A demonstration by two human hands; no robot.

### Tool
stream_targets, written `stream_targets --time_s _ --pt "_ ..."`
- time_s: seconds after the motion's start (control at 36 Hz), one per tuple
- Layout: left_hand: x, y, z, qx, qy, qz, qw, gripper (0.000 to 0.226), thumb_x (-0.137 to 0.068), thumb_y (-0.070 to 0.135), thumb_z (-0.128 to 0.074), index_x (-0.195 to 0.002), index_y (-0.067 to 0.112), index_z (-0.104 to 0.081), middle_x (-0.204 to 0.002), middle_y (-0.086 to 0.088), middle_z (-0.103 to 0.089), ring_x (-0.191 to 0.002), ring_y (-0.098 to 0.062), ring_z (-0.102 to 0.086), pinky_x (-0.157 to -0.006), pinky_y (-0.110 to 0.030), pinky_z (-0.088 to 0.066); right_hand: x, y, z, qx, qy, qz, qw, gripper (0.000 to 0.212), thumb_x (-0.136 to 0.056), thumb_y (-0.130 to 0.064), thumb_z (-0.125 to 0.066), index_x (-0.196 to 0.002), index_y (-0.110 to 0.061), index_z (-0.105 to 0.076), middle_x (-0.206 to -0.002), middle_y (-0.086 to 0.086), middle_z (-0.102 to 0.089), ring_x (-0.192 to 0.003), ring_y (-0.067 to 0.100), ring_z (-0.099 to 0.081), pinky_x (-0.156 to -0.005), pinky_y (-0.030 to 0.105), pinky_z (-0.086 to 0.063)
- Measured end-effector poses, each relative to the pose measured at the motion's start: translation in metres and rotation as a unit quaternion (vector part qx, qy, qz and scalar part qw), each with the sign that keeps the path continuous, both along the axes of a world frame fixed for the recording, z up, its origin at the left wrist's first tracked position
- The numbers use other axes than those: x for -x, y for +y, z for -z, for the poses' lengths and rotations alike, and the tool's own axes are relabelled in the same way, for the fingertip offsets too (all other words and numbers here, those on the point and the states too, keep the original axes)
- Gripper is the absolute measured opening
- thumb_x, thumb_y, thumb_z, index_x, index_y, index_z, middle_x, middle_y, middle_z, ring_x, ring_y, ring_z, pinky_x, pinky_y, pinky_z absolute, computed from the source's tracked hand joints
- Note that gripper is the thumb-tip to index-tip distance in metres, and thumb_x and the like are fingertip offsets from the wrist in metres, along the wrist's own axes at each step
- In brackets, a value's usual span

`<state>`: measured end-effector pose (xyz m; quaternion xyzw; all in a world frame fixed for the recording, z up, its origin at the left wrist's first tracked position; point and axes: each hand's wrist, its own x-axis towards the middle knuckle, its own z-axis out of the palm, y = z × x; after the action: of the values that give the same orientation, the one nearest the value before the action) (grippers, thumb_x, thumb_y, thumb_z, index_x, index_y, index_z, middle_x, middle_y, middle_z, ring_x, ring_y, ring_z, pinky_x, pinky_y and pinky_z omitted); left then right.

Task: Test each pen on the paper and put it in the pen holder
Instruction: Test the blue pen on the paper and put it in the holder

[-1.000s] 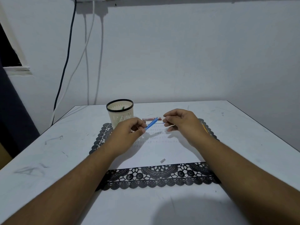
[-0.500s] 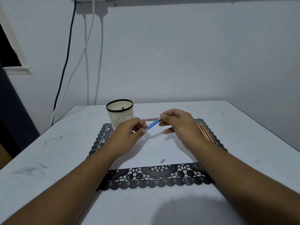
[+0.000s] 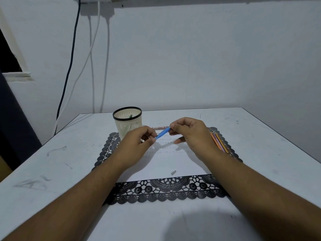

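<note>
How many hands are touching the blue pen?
2. The left hand pinches its lower end; the right hand grips its upper end. The blue pen hangs tilted between them, above the paper.

From my feed, a plain white wall (image 3: 191, 58) fills the upper view, evenly and dimly lit with a bluish cast. One dark cable (image 3: 69, 66) and pale cables (image 3: 106, 66) hang down it from a fitting at the top edge. At far left a window frame (image 3: 15, 49) shows a dark opening. Below sits the scuffed white counter (image 3: 260, 140), its back edge against the wall.
</note>
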<state>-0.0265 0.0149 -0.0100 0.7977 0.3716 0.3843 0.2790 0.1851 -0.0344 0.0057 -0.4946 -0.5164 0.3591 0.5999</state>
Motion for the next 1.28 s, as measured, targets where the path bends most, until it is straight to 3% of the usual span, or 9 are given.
stream_targets --time_s 0.22,0.28,0.36,0.44,0.53,0.69,0.97,1.11,1.28 --pt "0.001 0.001 0.001 0.004 -0.003 -0.002 1.0 0.013 -0.098 0.013 -0.067 -0.099 0.025 -0.071 -0.09 0.006 -0.068 -0.072 0.0 -0.057 -0.064 -0.015 -0.046 -0.002 -0.001 -0.001 -0.003 -0.068 0.01 0.998 0.009 -0.097 -0.015 -0.072 -0.097 -0.009 -0.079 -0.089 0.006 -0.078 -0.088 0.022 -0.075 -0.061 0.031 -0.061" --pt "0.001 0.001 0.001 0.005 0.001 -0.002 1.0 0.012 -0.098 0.014 -0.066 -0.1 0.026 -0.071 -0.091 0.006 -0.069 -0.075 -0.001 -0.058 -0.066 -0.012 -0.046 -0.009 -0.002 -0.005 -0.022 -0.184 0.045 0.982 0.009 -0.097 -0.023 -0.072 -0.094 -0.019 -0.08 -0.084 0.0 -0.077 -0.083 0.021 -0.072 -0.061 0.036 -0.059" --pt "-0.001 0.002 0.0 0.013 -0.006 0.0 1.0 0.012 -0.098 0.015 -0.067 -0.1 0.026 -0.071 -0.093 0.005 -0.069 -0.083 -0.008 -0.061 -0.07 -0.012 -0.046 -0.023 -0.008 -0.023 -0.045 -0.364 0.077 0.927 0.009 -0.095 -0.034 -0.072 -0.088 -0.029 -0.073 -0.075 -0.019 -0.069 -0.067 0.01 -0.06 -0.064 0.031 -0.048" --pt "-0.001 0.003 -0.001 0.016 -0.006 -0.002 1.0 0.012 -0.098 0.014 -0.066 -0.1 0.024 -0.072 -0.095 0.002 -0.07 -0.083 -0.01 -0.061 -0.069 -0.012 -0.047 -0.035 -0.021 -0.046 0.032 -0.379 -0.064 0.923 0.011 -0.092 -0.032 -0.077 -0.085 -0.025 -0.072 -0.064 -0.016 -0.061 -0.06 0.007 -0.052 -0.065 0.032 -0.046" --pt "0.002 0.004 0.0 0.017 0.003 -0.006 1.0 0.011 -0.098 0.014 -0.066 -0.1 0.023 -0.071 -0.095 0.001 -0.069 -0.076 -0.001 -0.057 -0.066 -0.012 -0.046 -0.033 -0.027 -0.049 0.157 -0.417 -0.238 0.863 0.01 -0.088 -0.028 -0.082 -0.094 -0.025 -0.074 -0.074 -0.006 -0.065 -0.068 0.01 -0.06 -0.07 0.036 -0.055" --pt "0.004 0.005 0.001 0.015 0.007 -0.009 1.0 0.011 -0.098 0.014 -0.066 -0.1 0.024 -0.071 -0.093 0.004 -0.069 -0.076 0.002 -0.057 -0.067 -0.012 -0.046 -0.011 -0.02 -0.022 0.214 -0.54 -0.252 0.774 0.025 -0.085 -0.037 -0.083 -0.105 -0.035 -0.068 -0.076 -0.014 -0.059 -0.067 0.005 -0.052 -0.068 0.029 -0.039" --pt "0.002 0.002 0.001 0.009 0.019 -0.01 1.0 0.011 -0.098 0.014 -0.066 -0.1 0.024 -0.071 -0.093 0.005 -0.069 -0.077 0.002 -0.058 -0.067 -0.009 -0.045 -0.003 -0.022 -0.014 0.183 -0.527 -0.261 0.788 0.008 -0.093 -0.036 -0.074 -0.098 -0.029 -0.071 -0.06 -0.026 -0.053 -0.057 -0.005 -0.047 -0.066 0.028 -0.036" --pt "0.002 0.003 0.0 0.008 0.018 -0.007 1.0 0.011 -0.098 0.013 -0.067 -0.099 0.022 -0.072 -0.093 0.004 -0.069 -0.075 0.002 -0.057 -0.066 -0.009 -0.045 -0.004 -0.02 -0.013 0.171 -0.508 -0.255 0.805 0.004 -0.097 -0.028 -0.07 -0.096 -0.025 -0.072 -0.069 -0.029 -0.061 -0.065 -0.005 -0.052 -0.071 0.025 -0.042" --pt "0.003 0.004 -0.001 0.018 0.012 -0.006 1.0 0.011 -0.098 0.013 -0.067 -0.098 0.023 -0.072 -0.093 0.001 -0.069 -0.073 0.002 -0.056 -0.065 -0.012 -0.046 -0.023 -0.009 -0.013 0.114 -0.368 -0.173 0.906 0.011 -0.099 -0.012 -0.067 -0.089 -0.015 -0.063 -0.075 -0.003 -0.074 -0.063 0.009 -0.061 -0.064 0.033 -0.049"
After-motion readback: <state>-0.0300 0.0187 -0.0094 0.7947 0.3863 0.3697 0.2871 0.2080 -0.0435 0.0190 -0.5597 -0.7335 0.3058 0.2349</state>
